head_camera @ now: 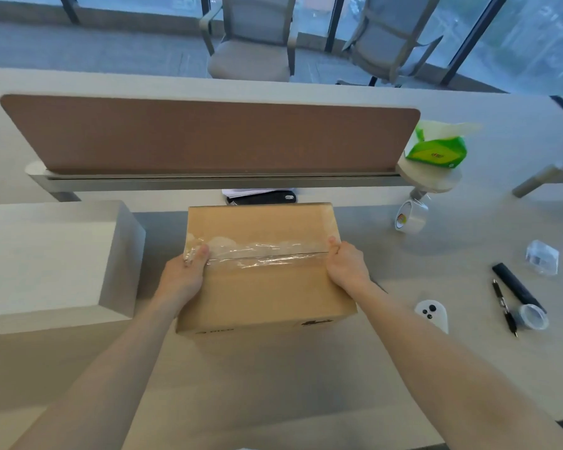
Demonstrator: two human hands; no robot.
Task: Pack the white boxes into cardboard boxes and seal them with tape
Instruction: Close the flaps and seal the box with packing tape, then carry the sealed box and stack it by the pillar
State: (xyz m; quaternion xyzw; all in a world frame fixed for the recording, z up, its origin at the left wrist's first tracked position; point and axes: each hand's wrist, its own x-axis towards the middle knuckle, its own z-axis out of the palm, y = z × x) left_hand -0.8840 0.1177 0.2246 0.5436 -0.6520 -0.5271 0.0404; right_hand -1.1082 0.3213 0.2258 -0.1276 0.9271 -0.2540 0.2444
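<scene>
At near desk edge: both forearms reaching forward to cardboard box (264, 271), sitting closed at centre of desk (273, 384). Left hand (184, 274) resting on left end of top face, fingers (197, 254) lying flat and close together, pressing wrinkled end of clear tape strip (264, 254) onto cardboard. Right hand (346, 266) curling over right top edge, thumb pressing tape end down, remaining fingers going over the side and out of sight; pinching nothing, bearing on the box. Tape running across flap seam from hand to hand, showing creases and cloudy patches, suggesting trapped air. No white boxes showing; judged already inside.

Step in hand, by judgement: smoothing down the seal. Advising firm strokes from centre outward, folding overhanging ends down the side walls, steadying box with other hand to prevent sliding.

Further right: white controller (433, 315), pen (504, 308), black tube (517, 287), small tape roll (532, 316), clear packet (542, 256) lying well apart from box. Beyond, larger tape roll (410, 217) standing on edge. Behind box, dark phone (262, 198) lying on papers under brown divider (208, 138); green tissue pack (437, 151) at divider's right end.
</scene>
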